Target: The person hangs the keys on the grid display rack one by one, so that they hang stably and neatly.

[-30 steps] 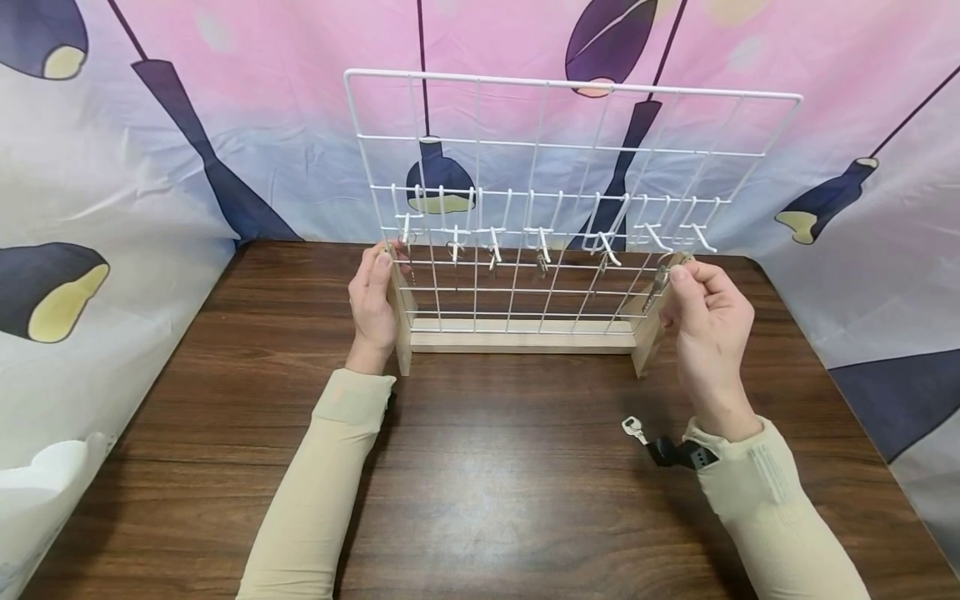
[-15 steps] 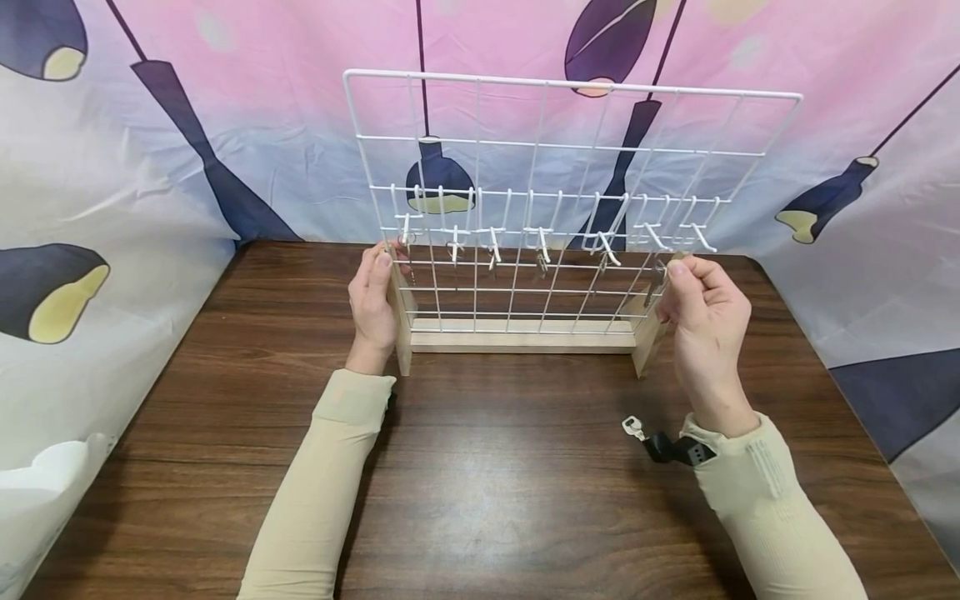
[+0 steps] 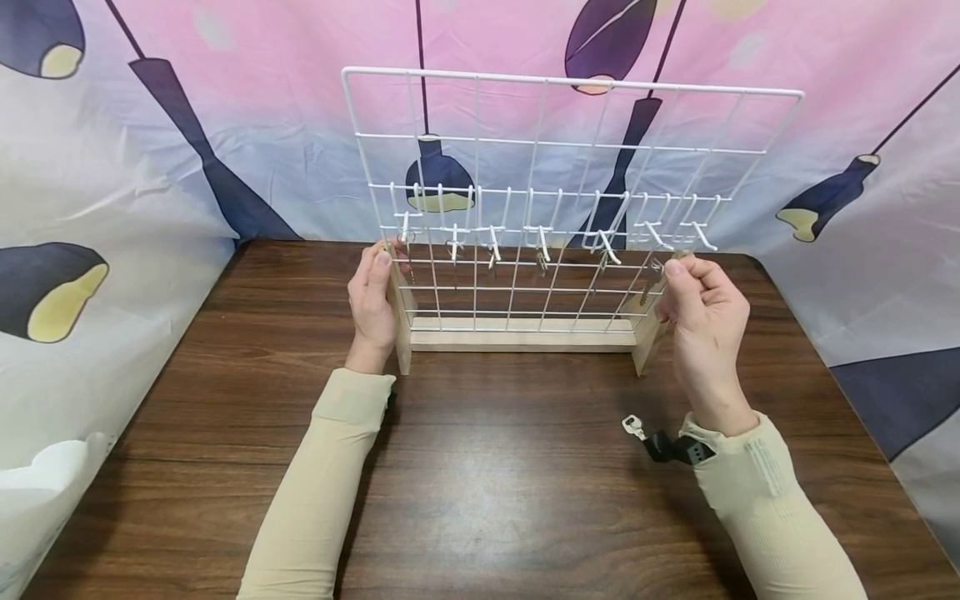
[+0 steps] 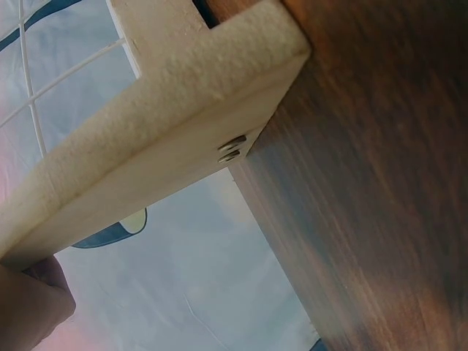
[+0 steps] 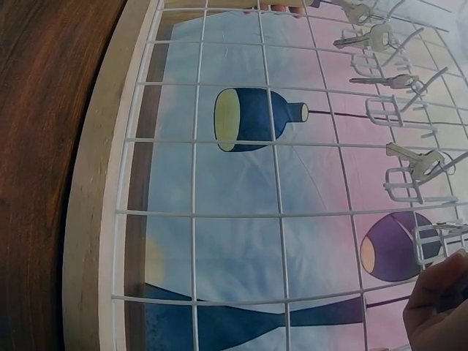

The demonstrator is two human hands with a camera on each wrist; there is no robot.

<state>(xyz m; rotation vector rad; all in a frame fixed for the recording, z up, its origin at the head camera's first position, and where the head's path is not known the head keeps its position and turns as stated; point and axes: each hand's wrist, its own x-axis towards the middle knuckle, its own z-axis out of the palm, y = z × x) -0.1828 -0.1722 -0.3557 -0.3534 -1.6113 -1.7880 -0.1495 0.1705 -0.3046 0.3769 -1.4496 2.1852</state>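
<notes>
A white wire grid rack [image 3: 570, 82] stands on a wooden base [image 3: 525, 342]. My left hand [image 3: 372, 304] grips the rack's left wooden side piece, whose lower end [image 4: 146, 146] fills much of the left wrist view. With thumb and fingers my right hand [image 3: 708, 325] pinches a key [image 3: 651, 283] on a ring, in front of the rack's right side and just below the hooks there. Several white hooks [image 3: 651, 236] line the grid, and keys [image 5: 420, 162] hang from some of them. In the right wrist view, the fingers [image 5: 439, 303] partly hide the pinched key.
Another key [image 3: 633, 427] lies on the dark wooden table [image 3: 480, 500], beside the black strap [image 3: 667, 448] on my right wrist. A patterned cloth [image 3: 300, 150] hangs behind the rack. White crumpled material [image 3: 56, 467] is at the left edge.
My right hand has shifted slightly left with the key, bringing it closer to the grid and its hooks. My left hand has stayed in place on the side piece.
</notes>
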